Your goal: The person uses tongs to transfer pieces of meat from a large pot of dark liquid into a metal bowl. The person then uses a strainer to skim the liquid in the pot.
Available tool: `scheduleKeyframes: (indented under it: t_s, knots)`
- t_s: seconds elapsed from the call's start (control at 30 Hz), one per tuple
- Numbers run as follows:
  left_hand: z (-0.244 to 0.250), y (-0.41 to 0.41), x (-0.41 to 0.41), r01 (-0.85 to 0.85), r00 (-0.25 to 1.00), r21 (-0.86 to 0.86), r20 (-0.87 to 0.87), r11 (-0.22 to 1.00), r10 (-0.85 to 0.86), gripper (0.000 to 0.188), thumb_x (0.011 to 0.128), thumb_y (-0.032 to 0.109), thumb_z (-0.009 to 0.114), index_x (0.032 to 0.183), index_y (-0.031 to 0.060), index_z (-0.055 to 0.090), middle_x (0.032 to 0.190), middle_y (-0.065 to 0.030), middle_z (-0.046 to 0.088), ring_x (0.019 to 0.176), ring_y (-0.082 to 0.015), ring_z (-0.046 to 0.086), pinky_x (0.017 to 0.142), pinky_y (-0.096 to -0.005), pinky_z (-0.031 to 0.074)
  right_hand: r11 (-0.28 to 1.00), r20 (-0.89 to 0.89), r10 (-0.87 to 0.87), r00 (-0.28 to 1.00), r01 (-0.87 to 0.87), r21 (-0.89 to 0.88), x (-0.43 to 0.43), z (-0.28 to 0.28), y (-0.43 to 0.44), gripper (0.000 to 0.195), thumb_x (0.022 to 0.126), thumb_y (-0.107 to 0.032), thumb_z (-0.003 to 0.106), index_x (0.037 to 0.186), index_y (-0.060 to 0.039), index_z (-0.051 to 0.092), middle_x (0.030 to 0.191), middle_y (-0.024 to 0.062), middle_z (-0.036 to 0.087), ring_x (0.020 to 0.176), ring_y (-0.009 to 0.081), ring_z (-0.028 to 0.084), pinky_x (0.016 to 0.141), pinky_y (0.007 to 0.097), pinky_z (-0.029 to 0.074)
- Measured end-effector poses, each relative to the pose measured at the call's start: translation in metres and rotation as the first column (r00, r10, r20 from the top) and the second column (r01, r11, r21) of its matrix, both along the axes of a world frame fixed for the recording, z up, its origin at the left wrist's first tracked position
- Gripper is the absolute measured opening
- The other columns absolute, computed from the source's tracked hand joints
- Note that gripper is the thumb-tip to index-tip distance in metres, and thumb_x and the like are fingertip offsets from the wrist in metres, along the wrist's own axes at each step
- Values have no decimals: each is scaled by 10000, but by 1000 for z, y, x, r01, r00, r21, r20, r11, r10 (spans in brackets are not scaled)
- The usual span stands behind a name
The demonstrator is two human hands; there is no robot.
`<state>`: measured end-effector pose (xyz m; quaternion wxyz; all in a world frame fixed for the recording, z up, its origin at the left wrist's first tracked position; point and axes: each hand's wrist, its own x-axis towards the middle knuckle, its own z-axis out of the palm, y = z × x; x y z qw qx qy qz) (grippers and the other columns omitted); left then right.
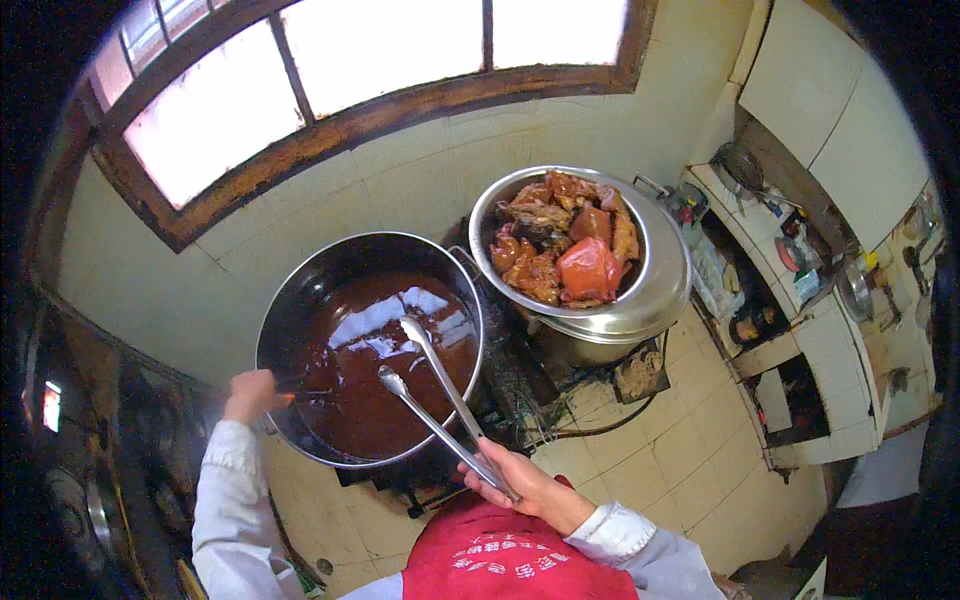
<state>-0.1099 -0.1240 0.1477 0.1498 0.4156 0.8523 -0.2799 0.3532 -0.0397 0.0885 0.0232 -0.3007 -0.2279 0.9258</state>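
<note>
My right hand [521,480] grips a pair of stainless-steel tongs [442,420] near the hinge end. The jaws of the tongs are spread apart, over the near right side of a large deep pot [289,330]. Dark reddish-brown liquid [375,412] fills the lower part of this pot, and window light reflects off its surface. At the pot's left rim is my left hand [253,395], closed around what looks like a thin utensil [307,394] with an orange part. The utensil's far end is blurred against the dark liquid, so its kind is unclear.
A steel basin [480,232] of browned, glazed meat pieces [562,232] rests on a lidded metal pot [600,341] to the right. Burner ironwork [517,375] and a black hose [600,430] lie between and below. A tiled counter [765,277] with kitchenware runs along the right.
</note>
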Motion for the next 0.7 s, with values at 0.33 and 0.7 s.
scheduleKeyframes:
  t_s: [0.33, 0.7]
  knots:
    - [-115, 77, -49, 91, 961, 266, 229, 960, -154, 599, 692, 569, 812, 1000, 61, 732, 1024, -170, 715, 982, -348, 680, 803, -428, 543, 980, 96, -118, 988, 100, 174, 13, 30, -12, 542, 1049, -497, 350, 1152, -12, 569, 771, 54, 620, 405, 87, 459, 348, 229, 356]
    - [-173, 163, 21, 287, 888, 406, 228, 868, -400, 417, 766, 449, 757, 1004, 107, 740, 1007, -161, 721, 972, -334, 686, 818, -439, 537, 932, 151, -294, 944, 247, 266, 7, 54, -21, 655, 1027, -554, 337, 1198, 48, 530, 797, 81, 589, 382, 86, 409, 336, 208, 327]
